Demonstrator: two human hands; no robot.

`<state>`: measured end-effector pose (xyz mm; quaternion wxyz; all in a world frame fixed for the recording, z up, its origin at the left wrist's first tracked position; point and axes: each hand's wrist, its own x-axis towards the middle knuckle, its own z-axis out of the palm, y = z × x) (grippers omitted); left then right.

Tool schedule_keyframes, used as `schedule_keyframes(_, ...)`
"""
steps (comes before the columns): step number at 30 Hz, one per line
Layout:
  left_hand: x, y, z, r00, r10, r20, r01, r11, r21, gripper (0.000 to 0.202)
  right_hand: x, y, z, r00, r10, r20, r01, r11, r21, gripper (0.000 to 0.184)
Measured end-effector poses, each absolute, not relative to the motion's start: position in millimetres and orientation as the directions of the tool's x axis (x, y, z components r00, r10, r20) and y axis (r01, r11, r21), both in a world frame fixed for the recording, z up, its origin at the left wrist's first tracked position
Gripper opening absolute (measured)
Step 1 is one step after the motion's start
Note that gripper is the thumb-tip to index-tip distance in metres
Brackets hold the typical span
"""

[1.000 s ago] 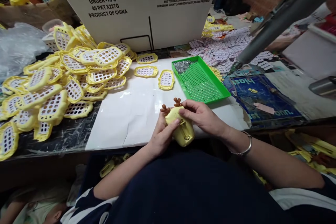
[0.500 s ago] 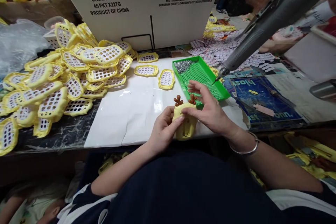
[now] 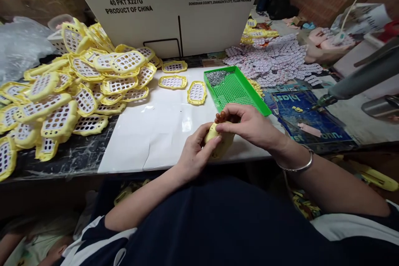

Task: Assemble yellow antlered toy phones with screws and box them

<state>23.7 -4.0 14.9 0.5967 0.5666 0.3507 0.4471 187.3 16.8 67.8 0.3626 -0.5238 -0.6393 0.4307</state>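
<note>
Between my hands, at the front edge of the white board (image 3: 131,149), is a yellow plastic toy shell (image 3: 225,146) with brown antlers (image 3: 220,116) at its top. My left hand (image 3: 198,149) is closed around its left side, thumb across the front. With thumb and fingers, my right hand (image 3: 249,126) pinches its upper right part by the antlers. Fingers hide much of the shell. Just beyond my right hand lies a green perforated tray (image 3: 240,91) with small metal screws (image 3: 216,78) heaped in its far left corner.
A big pile of yellow-rimmed, white-holed pieces (image 3: 87,79) covers the left side. Similar single pieces (image 3: 197,92) lie on the board. A white carton (image 3: 174,8) stands behind. Small white parts (image 3: 277,60) spread at back right. A grey power screwdriver (image 3: 358,75) hangs at right.
The screwdriver has swung away to the right from over the tray. My right hand has come down onto the antlers, and the shell has turned in my hands.
</note>
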Motion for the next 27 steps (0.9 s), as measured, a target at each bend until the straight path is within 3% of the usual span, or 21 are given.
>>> schedule_keyframes(3, 15.2, -2.7, 11.0, 0.374, 0.925, 0.065, -0.069, -0.042, 0.997, 0.026, 195.0, 18.2, 62.7, -0.077, 0.996, -0.039, 0.237, -0.020, -0.971, 0.029)
schedule_keyframes(6, 4.8, -1.9, 9.6, 0.400, 0.915, 0.062, 0.089, -0.106, 0.990, 0.021, 199.2, 16.7, 53.6, -0.020, 0.998, 0.059, 0.354, 0.063, -0.933, 0.033)
schedule_keyframes(8, -0.9, -1.4, 11.0, 0.420, 0.904, 0.081, 0.198, -0.179, 0.964, 0.022, 198.5, 13.7, 48.3, -0.017, 0.957, 0.289, 0.557, 0.249, -0.792, 0.032)
schedule_keyframes(10, -4.9, -0.8, 12.9, 0.461, 0.883, 0.093, 0.314, -0.260, 0.913, 0.022, 196.0, 10.4, 44.5, -0.171, 0.858, 0.484, 0.704, 0.450, -0.549, 0.031)
schedule_keyframes(11, -6.3, -0.5, 13.6, 0.488, 0.867, 0.099, 0.369, -0.308, 0.877, 0.022, 194.7, 9.1, 42.7, -0.289, 0.814, 0.503, 0.722, 0.531, -0.444, 0.029)
schedule_keyframes(13, -8.8, 0.0, 13.5, 0.536, 0.836, 0.120, 0.446, -0.401, 0.800, 0.023, 193.0, 7.8, 38.7, -0.477, 0.763, 0.437, 0.691, 0.633, -0.350, 0.029)
schedule_keyframes(17, -15.7, -0.2, 7.7, 0.544, 0.805, 0.237, 0.457, -0.521, 0.721, 0.024, 193.5, 8.0, 29.3, -0.514, 0.779, 0.358, 0.691, 0.624, -0.365, 0.033)
schedule_keyframes(27, -17.5, -13.9, -1.3, 0.441, 0.808, 0.390, 0.426, -0.571, 0.701, 0.017, 183.3, 1.3, 25.8, -0.416, 0.807, 0.419, 0.639, 0.588, -0.496, 0.019)
